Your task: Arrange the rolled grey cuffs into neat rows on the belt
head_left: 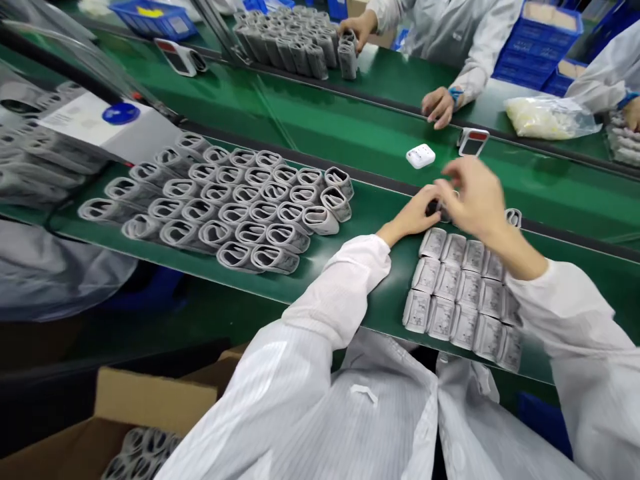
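My left hand (416, 212) rests at the belt-side edge of the bench, its fingers closed around a small grey rolled cuff (443, 213) that is mostly hidden. Just above and to the right hovers my right hand (475, 197), slightly blurred. Its thumb and forefinger are bent and apart, with nothing visible between them. Below both hands, several grey cuffs with printed faces (457, 283) lie in tight rows, partly covered by my right forearm. Another rolled cuff (513, 217) shows beyond my right wrist.
Many rolled grey cuffs (250, 193) stand to the left. A white device (421, 156) lies on the green conveyor belt (320, 113), near another white device with a screen (473, 142). Across it, a co-worker's hand (439, 107) hangs over the belt. A cardboard box (155, 400) sits below left.
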`<action>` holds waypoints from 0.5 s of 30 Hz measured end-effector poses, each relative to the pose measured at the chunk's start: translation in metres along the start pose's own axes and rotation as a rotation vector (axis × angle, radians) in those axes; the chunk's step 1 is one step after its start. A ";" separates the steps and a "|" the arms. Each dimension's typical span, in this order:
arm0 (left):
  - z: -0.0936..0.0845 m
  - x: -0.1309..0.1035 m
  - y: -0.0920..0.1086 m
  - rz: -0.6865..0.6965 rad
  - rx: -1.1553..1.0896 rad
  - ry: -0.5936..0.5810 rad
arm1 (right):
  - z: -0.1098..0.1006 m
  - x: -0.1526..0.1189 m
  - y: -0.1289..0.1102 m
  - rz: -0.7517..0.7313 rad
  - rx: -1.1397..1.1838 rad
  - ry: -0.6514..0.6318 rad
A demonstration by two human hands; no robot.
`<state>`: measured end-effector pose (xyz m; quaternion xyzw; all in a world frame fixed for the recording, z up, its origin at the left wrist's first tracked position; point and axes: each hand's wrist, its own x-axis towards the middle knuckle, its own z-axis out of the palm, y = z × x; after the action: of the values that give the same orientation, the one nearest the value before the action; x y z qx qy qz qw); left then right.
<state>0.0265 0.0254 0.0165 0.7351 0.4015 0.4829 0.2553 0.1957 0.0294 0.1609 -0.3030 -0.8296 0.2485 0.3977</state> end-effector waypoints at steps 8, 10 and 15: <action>-0.004 -0.009 -0.007 -0.206 -0.162 0.092 | -0.121 -0.153 0.153 0.457 0.017 0.415; -0.006 -0.012 -0.008 -0.207 -0.167 0.157 | -0.114 -0.180 0.156 0.510 0.086 0.427; -0.012 -0.028 0.002 -0.236 -0.047 0.368 | -0.104 -0.197 0.135 0.462 0.080 0.269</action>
<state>0.0099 0.0008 0.0085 0.5765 0.5133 0.5847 0.2496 0.4199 0.0025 0.0306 -0.4987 -0.6677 0.3229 0.4486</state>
